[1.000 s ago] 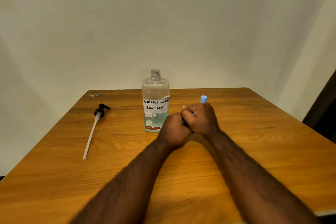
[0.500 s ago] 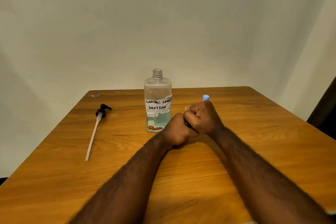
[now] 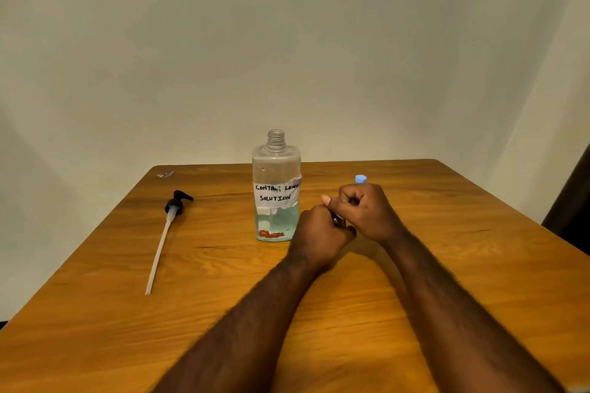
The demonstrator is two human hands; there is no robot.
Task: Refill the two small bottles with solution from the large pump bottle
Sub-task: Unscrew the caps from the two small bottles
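Pump (image 3: 172,217) is off, lying left; big bottle (image 3: 276,188) stands open mid-table. Just right of it my left hand (image 3: 319,233) grips 1 small bottle (image 3: 337,220), and my right hand (image 3: 364,210) curls round its top, probably uncapping. The blue-capped bottle (image 3: 360,179) stands behind. Neither looks refilled yet.

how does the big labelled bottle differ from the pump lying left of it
The large bottle stands upright; the pump lies flat. The bottle is clear, with a handwritten label and pale liquid low down; the pump is a black head on a long white tube. Both rest on the table, apart.
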